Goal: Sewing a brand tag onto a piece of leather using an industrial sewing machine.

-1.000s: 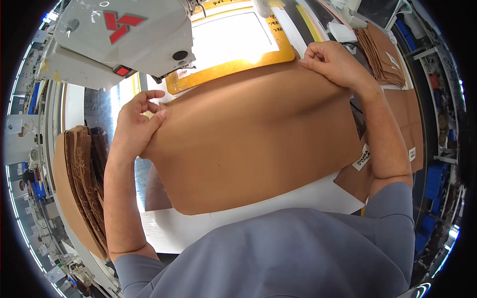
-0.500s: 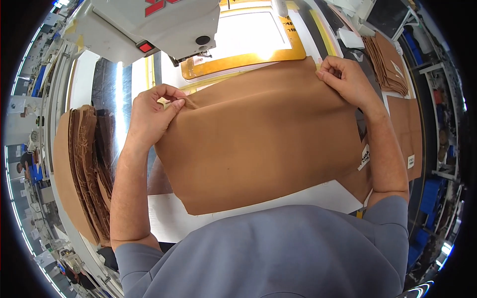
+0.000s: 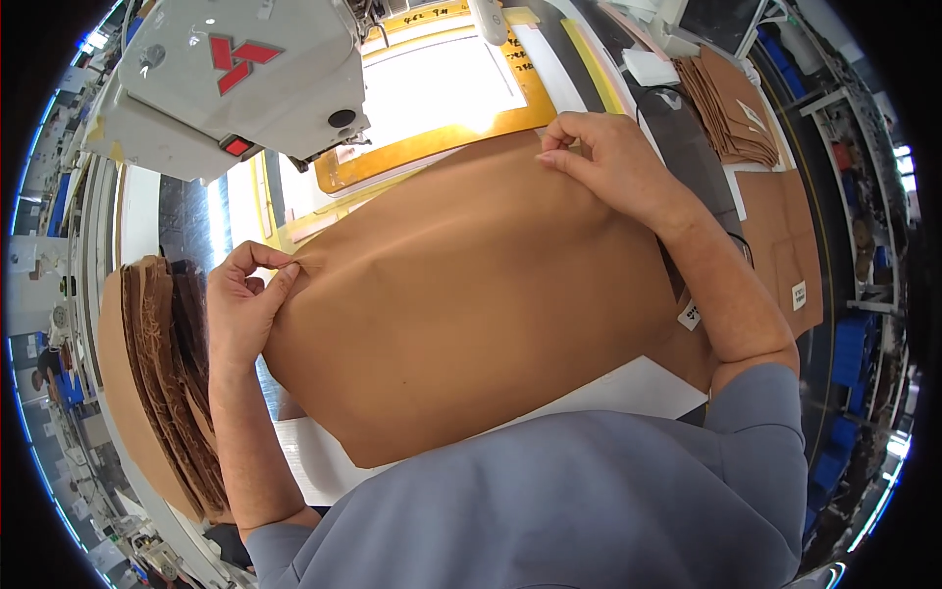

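Note:
A large brown sheet of fabric or leather (image 3: 471, 324) spans the work surface in front of me, with a soft ridge along its upper part. My left hand (image 3: 253, 294) pinches its upper left edge between thumb and fingertips. My right hand (image 3: 608, 172) has curled fingers pinching the upper right edge. Just beyond the sheet, a yellow template frame (image 3: 422, 147) with a white middle lies beside the head of a white sewing machine (image 3: 226, 108). A white board (image 3: 628, 388) shows from under the sheet's near edge.
A stack of brown pieces (image 3: 162, 383) stands at the left, fibrous along its edges. Folded brown pieces (image 3: 726, 103) and flat labelled ones (image 3: 775, 245) lie at the right. A dark screen (image 3: 716, 22) is at the back right; blue bins (image 3: 852, 348) sit on a shelf beyond.
Both hands have shifted toward me with the brown sheet, the left one further down and the right one also leftward, so the sheet is more slanted. The view has shifted too.

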Demonstrator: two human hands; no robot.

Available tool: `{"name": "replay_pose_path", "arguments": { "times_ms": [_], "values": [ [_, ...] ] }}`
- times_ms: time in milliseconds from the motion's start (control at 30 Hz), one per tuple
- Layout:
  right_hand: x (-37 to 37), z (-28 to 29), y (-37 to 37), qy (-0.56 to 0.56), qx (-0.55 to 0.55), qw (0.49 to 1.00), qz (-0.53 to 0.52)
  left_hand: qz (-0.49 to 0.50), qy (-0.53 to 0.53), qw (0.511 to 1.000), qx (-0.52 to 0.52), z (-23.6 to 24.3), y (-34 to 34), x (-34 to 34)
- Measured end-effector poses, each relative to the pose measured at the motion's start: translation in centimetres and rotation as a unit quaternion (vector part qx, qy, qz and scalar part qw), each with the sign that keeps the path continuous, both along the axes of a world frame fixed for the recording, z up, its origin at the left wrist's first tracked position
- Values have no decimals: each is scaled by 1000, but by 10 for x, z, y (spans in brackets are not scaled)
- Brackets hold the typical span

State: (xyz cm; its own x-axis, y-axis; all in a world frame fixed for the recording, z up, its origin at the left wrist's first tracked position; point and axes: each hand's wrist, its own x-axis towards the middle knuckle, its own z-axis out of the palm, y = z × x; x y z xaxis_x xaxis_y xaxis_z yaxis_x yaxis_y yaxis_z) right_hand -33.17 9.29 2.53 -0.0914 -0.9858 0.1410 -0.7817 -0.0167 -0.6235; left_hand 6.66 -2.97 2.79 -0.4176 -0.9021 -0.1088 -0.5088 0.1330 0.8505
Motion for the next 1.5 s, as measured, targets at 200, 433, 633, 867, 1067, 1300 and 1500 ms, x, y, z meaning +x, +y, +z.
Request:
{"name": "replay_pose_path", "arguments": {
  "times_ms": [200,433,633,867,1067,1300,1500],
  "values": [
    [1,-15,1,87,-124,987,44,-6,-65,997,-29,2,7,2],
    [8,-31,-17,201,-247,944,88,56,-50,996,-56,-1,19,20],
    [6,-30,-26,280,-287,914,67,70,-12,995,-72,-15,32,11],
    [-18,-24,-9,300,-254,919,16,42,-47,985,-160,-14,6,-35],
    [-35,-19,8,260,-177,949,-18,18,-59,987,-145,-13,-21,-54],
    [-43,3,-15,129,-7,991,-41,45,-124,970,-204,-16,-60,-59],
    [-63,-12,-66,118,-40,990,-65,31,-319,883,-343,-47,-131,-63]
  ]
}}
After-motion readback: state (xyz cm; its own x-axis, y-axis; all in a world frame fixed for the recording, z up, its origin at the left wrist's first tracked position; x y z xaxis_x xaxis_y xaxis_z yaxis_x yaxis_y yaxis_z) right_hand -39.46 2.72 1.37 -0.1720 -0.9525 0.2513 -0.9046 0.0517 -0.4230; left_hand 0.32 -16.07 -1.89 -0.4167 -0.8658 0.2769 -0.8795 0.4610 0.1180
